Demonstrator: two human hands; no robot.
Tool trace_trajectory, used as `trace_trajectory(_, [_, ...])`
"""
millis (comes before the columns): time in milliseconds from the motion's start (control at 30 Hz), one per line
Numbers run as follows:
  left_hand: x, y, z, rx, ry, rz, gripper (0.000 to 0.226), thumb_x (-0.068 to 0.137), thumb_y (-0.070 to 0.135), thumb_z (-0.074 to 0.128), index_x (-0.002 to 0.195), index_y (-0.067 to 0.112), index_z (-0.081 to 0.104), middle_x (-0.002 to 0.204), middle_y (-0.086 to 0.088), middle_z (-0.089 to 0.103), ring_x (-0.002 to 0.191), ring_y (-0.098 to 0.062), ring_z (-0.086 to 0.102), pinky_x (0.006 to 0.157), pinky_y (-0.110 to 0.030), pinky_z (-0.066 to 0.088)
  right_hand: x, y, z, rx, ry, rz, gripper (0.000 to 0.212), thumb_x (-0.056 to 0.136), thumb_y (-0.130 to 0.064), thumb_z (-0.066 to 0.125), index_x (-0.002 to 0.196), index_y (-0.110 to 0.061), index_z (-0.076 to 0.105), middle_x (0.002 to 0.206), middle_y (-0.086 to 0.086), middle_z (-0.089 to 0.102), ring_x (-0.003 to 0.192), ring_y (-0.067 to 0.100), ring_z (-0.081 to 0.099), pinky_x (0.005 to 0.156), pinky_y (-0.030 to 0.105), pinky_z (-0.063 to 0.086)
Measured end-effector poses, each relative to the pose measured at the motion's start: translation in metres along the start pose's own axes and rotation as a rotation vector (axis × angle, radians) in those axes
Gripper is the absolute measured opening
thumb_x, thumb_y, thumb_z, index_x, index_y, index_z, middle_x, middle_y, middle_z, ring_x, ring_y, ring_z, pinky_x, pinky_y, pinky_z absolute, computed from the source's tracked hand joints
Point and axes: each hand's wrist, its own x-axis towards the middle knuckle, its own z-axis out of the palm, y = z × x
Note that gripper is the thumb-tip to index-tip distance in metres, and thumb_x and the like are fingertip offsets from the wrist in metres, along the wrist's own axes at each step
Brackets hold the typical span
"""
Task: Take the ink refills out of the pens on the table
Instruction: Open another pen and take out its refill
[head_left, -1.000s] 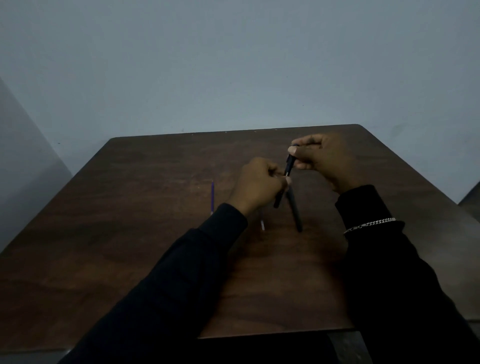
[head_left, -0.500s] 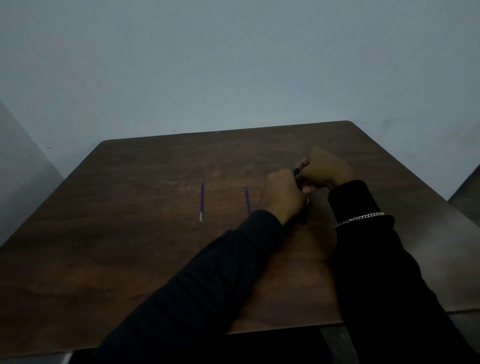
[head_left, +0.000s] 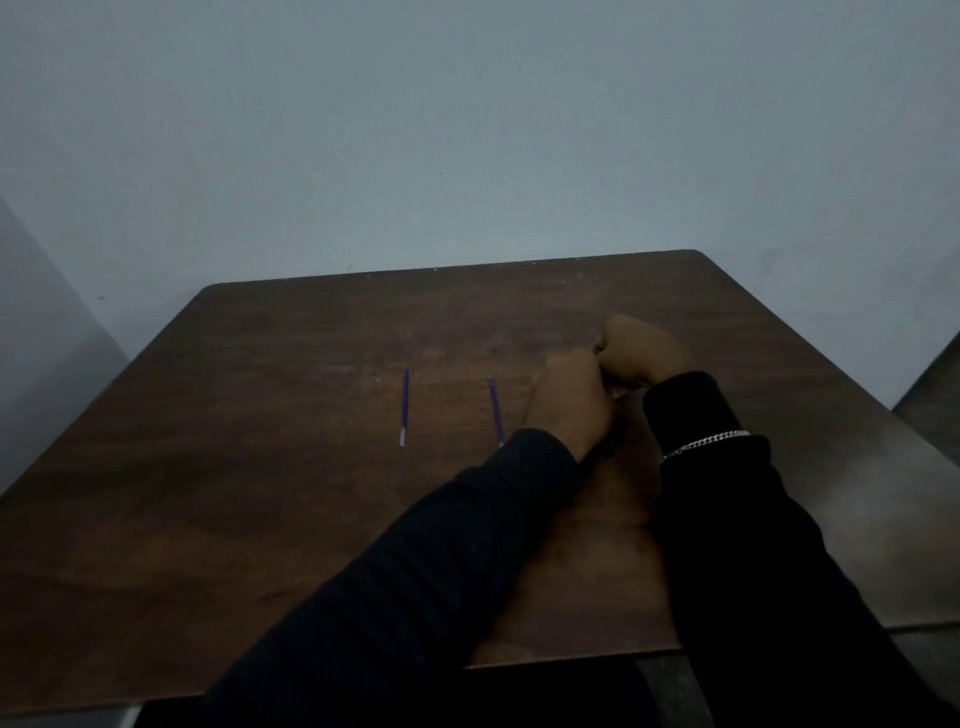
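Two thin purple ink refills lie apart on the brown table (head_left: 260, 493): one refill (head_left: 404, 407) at the middle and a second refill (head_left: 495, 410) just left of my left wrist. My left hand (head_left: 566, 402) and my right hand (head_left: 641, 348) are both closed into fists and pressed together low over the table, right of the refills. The pen they grip is almost wholly hidden inside the fingers. A dark sliver (head_left: 600, 451) shows under my left hand; I cannot tell whether it is a pen part.
A plain grey wall (head_left: 467, 130) stands behind the table's far edge. Both dark sleeves cross the near right part of the table, and a silver bracelet (head_left: 704, 442) sits on my right wrist. The table's front edge runs just under my forearms.
Both hands dropped from a raised hold, where the dark pen showed between them, down to the table and closed tight together. The second refill came into sight beside my left wrist.
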Motion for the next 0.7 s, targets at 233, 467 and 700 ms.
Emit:
trace_trajectory(233, [0.001,-0.004,-0.013,-0.076,-0.001,-0.02,0.032,0.093,0.023,0.075,0.071,0.015,0.053,0.076,-0.006,0.065,0.076,-0.025,0.07,0.065,-0.037,0.061,0.0,-0.002,-0.001,-0.014,0.0,0.018,0.028,0.086,-0.001,0.061,0.059,-0.002,0.058,0.062,0.016,0.061,0.052,0.026,0.056,0.058,0.033,0.047])
trace_trajectory(467, [0.013,-0.029,-0.033,-0.171,0.078,-0.197,0.01,0.095,0.019,0.073,0.095,0.011,0.067,0.089,-0.006,0.071,0.076,-0.013,0.071,0.059,-0.025,0.059,0.002,-0.003,-0.004,0.184,0.03,0.048,0.025,0.082,-0.01,0.085,0.067,-0.003,0.067,0.069,0.01,0.071,0.052,0.017,0.068,0.038,0.019,0.049])
trace_trajectory(700, [0.013,-0.048,-0.042,-0.381,0.004,-0.34,0.012,0.099,0.015,0.065,0.104,0.004,0.068,0.087,-0.01,0.077,0.08,-0.021,0.078,0.076,-0.039,0.066,-0.006,-0.018,0.001,0.265,-0.118,-0.009,0.018,0.086,-0.003,0.079,0.076,0.012,0.075,0.068,0.02,0.076,0.065,0.029,0.079,0.072,0.041,0.067])
